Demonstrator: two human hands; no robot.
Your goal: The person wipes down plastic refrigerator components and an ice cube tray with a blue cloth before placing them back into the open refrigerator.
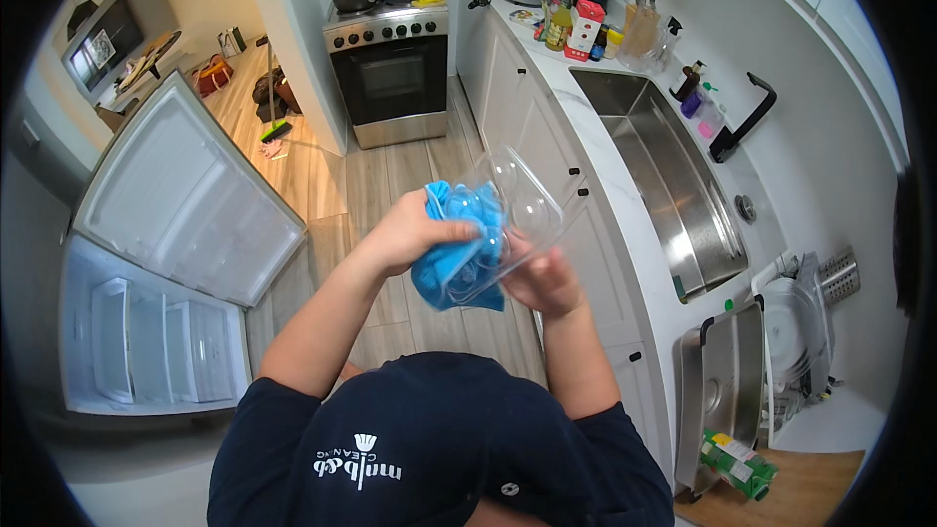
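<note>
A clear plastic egg tray [533, 208] with round cups is held up in front of me, above the floor. My left hand [408, 230] grips a blue cloth [438, 277] against the tray's left side, thumb on top. Part of the cloth shows through the clear plastic. At the tray's lower right edge is my right hand [547, 284], its fingers partly behind the plastic and blurred by motion.
On my left, a fridge [154, 410] stands with its door [179, 176] swung out. To the right runs a white counter [622, 190] with a steel sink [670, 183], a black faucet [761, 106] and a dish rack [768, 351]. A stove [392, 73] stands ahead.
</note>
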